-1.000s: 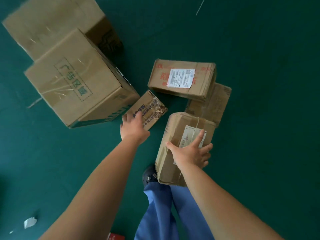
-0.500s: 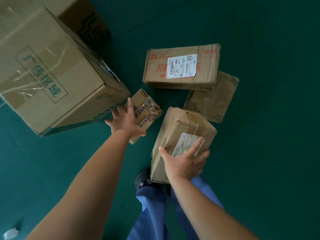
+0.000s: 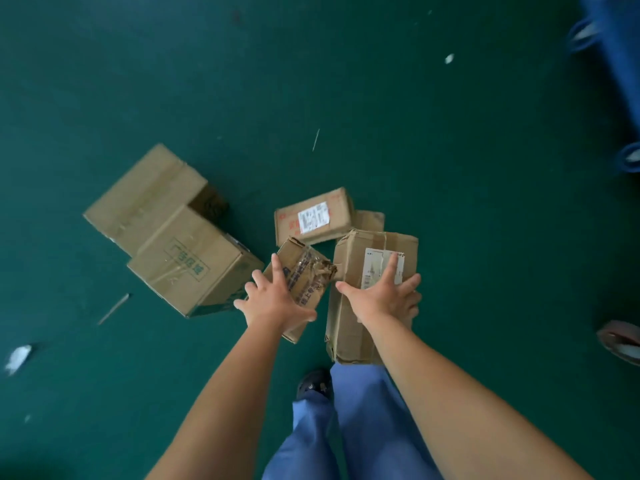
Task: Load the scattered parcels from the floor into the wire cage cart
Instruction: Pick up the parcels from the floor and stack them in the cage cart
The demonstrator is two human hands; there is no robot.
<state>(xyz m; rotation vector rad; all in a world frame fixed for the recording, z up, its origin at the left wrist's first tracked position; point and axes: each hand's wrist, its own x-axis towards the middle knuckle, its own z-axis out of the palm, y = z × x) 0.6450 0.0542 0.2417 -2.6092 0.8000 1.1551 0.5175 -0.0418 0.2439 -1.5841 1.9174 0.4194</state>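
Left hand [image 3: 273, 301] grasps the small torn parcel [image 3: 304, 278]; right hand [image 3: 384, 297] grasps the labelled parcel [image 3: 360, 317] beside it

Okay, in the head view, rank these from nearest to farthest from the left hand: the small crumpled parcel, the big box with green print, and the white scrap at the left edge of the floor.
From the left hand:
1. small crumpled parcel: the hand grips it, centre of the view.
2. big box with green print: just left of the hand, on the floor.
3. white scrap: far left edge of the floor.
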